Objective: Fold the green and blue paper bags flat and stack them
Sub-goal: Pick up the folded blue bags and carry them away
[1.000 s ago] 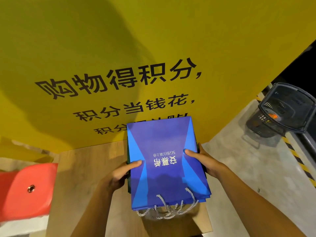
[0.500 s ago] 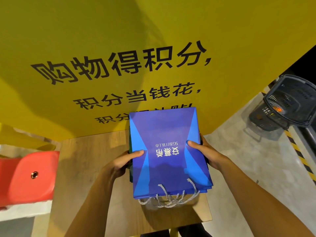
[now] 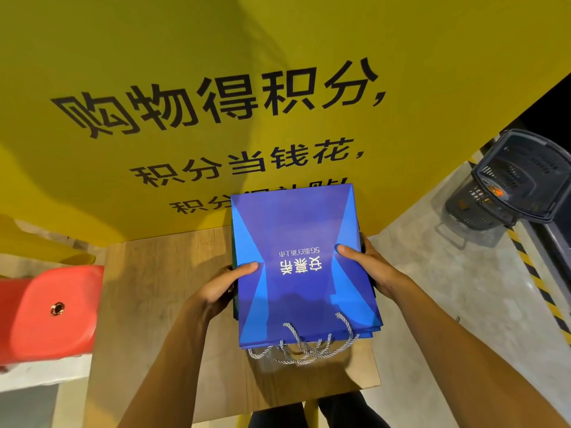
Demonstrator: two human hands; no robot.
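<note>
Head view: left hand (image 3: 221,291), right hand (image 3: 367,267) fingers grip stacked blue paper bags (image 3: 296,236) over light wooden worktop (image 3: 148,304); yellow lettered wall (image 3: 216,50) behind.

- The view has tipped downward: the desk (image 3: 148,304), the red seat (image 3: 52,310) and the print on the yellow wall (image 3: 309,41) sit higher in frame than a second ago.
- The desk's near edge now shows whole, with dark trousers (image 3: 349,409) below it.
- The blue bag (image 3: 296,236), the left hand (image 3: 222,288) and the right hand (image 3: 367,267) have risen in frame along with the desk.
- The black basket (image 3: 525,180) sits higher and slightly further right.
</note>
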